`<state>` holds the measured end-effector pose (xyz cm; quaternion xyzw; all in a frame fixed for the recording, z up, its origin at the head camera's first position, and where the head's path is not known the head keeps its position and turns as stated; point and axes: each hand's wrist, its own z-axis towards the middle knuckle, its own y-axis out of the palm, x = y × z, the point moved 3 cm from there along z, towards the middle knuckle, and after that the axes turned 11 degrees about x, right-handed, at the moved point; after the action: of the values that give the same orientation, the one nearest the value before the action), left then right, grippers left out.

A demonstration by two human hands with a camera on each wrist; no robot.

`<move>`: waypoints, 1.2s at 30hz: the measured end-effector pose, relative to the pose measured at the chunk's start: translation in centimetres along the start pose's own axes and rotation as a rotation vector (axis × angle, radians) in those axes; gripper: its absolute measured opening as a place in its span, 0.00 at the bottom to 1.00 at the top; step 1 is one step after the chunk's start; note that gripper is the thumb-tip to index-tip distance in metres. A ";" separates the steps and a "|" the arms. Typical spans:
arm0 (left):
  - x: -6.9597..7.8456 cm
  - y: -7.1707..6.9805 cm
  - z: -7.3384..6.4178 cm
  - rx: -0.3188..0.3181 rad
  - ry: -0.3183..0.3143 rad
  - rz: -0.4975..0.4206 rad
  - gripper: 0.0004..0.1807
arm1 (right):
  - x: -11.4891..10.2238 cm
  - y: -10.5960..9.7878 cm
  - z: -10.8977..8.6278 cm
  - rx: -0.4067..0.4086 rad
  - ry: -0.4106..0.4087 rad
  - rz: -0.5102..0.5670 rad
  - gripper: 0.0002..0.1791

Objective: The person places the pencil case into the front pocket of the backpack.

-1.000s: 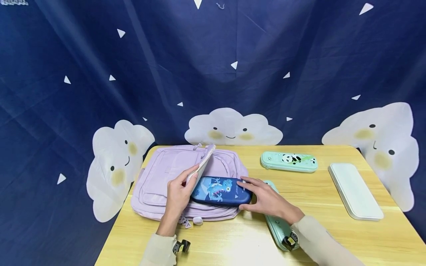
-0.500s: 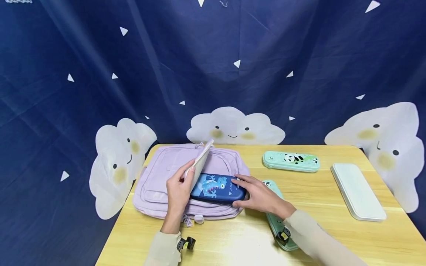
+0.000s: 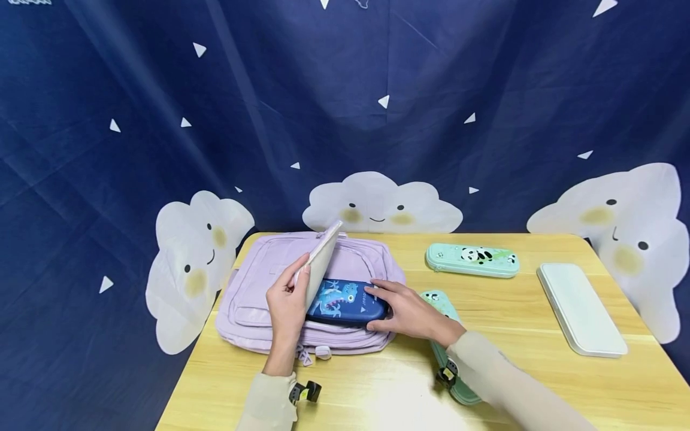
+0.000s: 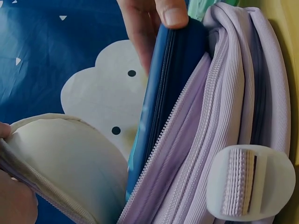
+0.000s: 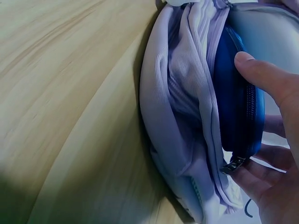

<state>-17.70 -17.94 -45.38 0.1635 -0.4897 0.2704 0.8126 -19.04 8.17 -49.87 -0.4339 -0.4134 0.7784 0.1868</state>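
Your left hand (image 3: 287,302) pinches the flap (image 3: 321,269) of the lilac backpack (image 3: 253,287), probably so that it gapes, and your right hand (image 3: 403,310) grips the blue pencil case (image 3: 345,302), partly inside, by its right end.

Backpack (image 3: 259,290): matt cloth, fine ribbed weave at the edges, toothed zips. Flap lining (image 4: 56,158): smooth cloth, pale. Blue case (image 3: 347,304): smooth, hard-looking shell, low sheen; zip pull (image 5: 233,165) shiny, metal-looking. White buckle (image 4: 273,182): smooth plastic look. White case (image 3: 582,309): smooth, slightly glossy. Desk (image 3: 388,389): wood-grain, glossy, glare patch. Backdrop (image 3: 345,90): creased cloth, soft sheen.
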 end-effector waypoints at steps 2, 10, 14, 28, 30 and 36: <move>-0.1 0.0 0.0 0.005 0.000 -0.003 0.13 | -0.2 0.2 0.3 -0.006 0.000 0.015 0.47; -0.3 0.1 -0.2 0.022 -0.004 -0.018 0.13 | -0.7 1.7 1.3 -0.024 -0.001 0.033 0.47; -0.2 0.2 -0.3 0.030 -0.021 -0.032 0.13 | -1.0 2.1 1.7 -0.021 0.011 0.046 0.47; -0.3 0.3 -0.4 0.038 -0.039 -0.032 0.13 | -1.7 3.5 2.9 -0.021 0.012 0.065 0.47; -0.2 0.4 -0.4 0.040 -0.038 -0.035 0.13 | -1.8 3.8 3.0 -0.018 0.012 0.065 0.47; -0.1 0.5 -0.4 0.041 -0.042 -0.039 0.13 | -2.4 4.1 3.4 -0.024 0.039 0.066 0.47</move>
<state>-17.77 -17.33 -45.71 0.1953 -0.4979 0.2610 0.8036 -20.28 2.61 -50.94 -0.4647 -0.4044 0.7705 0.1639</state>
